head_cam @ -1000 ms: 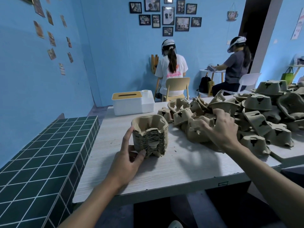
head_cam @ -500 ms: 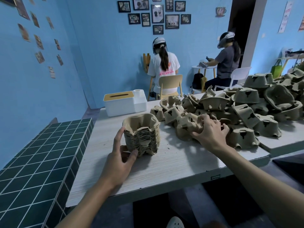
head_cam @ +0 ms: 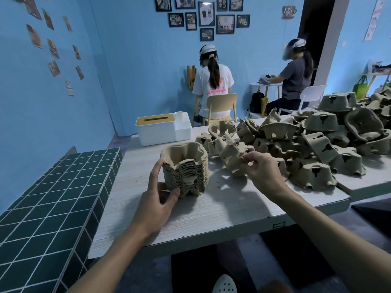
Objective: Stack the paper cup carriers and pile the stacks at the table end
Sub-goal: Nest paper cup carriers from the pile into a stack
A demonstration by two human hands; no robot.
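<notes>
**Holding the stack while a loose carrier is pinched beside it**

The left hand (head_cam: 157,199) braces the stack of carriers (head_cam: 186,166), which stands upright on the pale desk (head_cam: 211,210) near its left end. The forefinger runs up the stack's left side, the thumb presses the lower front, and the other fingers are hidden behind it. At 3 o'clock from the stack, just beside it, the right hand (head_cam: 261,170) pinches a single carrier (head_cam: 231,159) by its near edge between thumb and fingertips. That carrier is tilted, with its shadow on the desk below (whether it touches the surface cannot be told).

From 2 to 3 o'clock of the stack sprawls the heap of loose carriers (head_cam: 317,144), most of them upside down and lying at all angles, reaching to the right edge of the view. At 11 o'clock, at the far edge of the desk, sits a white tissue box (head_cam: 156,130) with a tan lid. A dark green tiled surface (head_cam: 53,197) adjoins the desk at 9 o'clock. Beyond the desk at 12 and 1 o'clock, two seated people (head_cam: 212,85) (head_cam: 294,79) face away, against a blue wall hung with framed pictures (head_cam: 225,24).
</notes>
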